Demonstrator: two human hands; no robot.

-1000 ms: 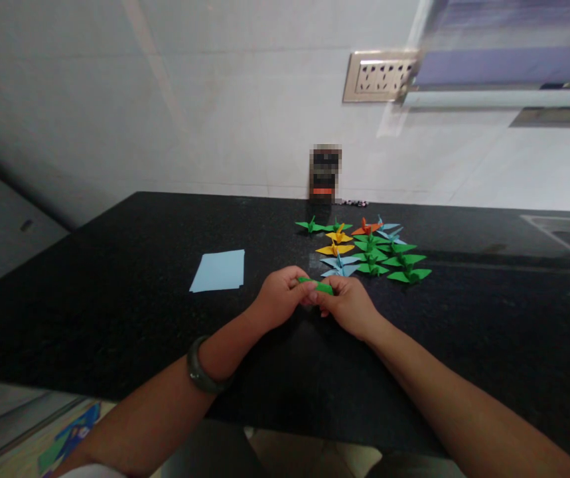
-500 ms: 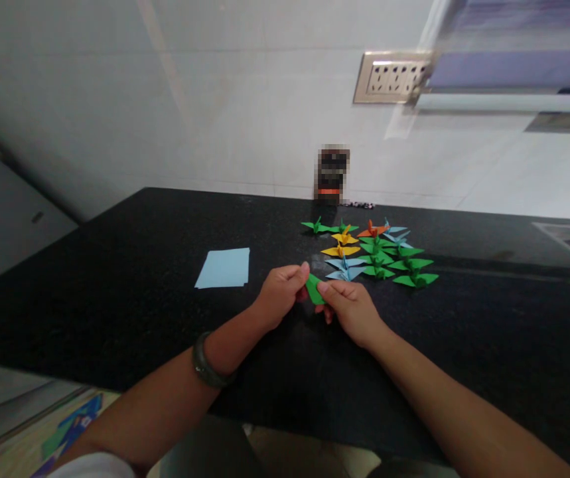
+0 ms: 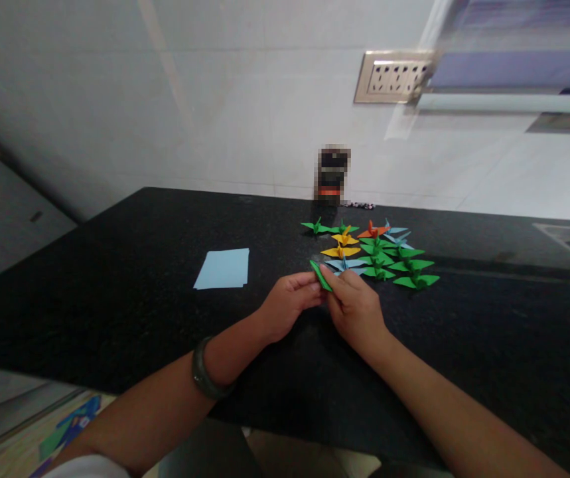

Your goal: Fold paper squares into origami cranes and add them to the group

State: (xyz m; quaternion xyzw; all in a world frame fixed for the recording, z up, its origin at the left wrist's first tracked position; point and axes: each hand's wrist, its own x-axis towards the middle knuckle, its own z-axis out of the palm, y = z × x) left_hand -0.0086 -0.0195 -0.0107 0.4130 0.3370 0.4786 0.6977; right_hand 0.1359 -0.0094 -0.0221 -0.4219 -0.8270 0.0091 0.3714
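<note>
A folded piece of green paper [image 3: 321, 276] is held up above the dark countertop, between my two hands. My right hand [image 3: 357, 302] pinches it from the right, thumb on top and the other fingers mostly hidden behind. From the left, the fingers of my left hand [image 3: 292, 302] close on the paper's lower left side; their tips are partly hidden. Just beyond my right hand are rows of folded paper cranes: several green cranes [image 3: 377, 259], yellow cranes [image 3: 340, 251], an orange crane [image 3: 373, 230] and light blue cranes [image 3: 349, 264], one partly covered by my hand.
A stack of light blue paper squares [image 3: 222, 269] lies on the black countertop [image 3: 115, 279], left of my hands. Against the tiled wall stands a blurred dark object [image 3: 333, 174] with a patterned strap [image 3: 360, 205] beside it. A socket panel [image 3: 394, 78] is on the wall.
The green paper has turned to a narrower, steeper angle. My right hand has moved up and forward over the nearest blue crane, and my left fingers have shifted to the right.
</note>
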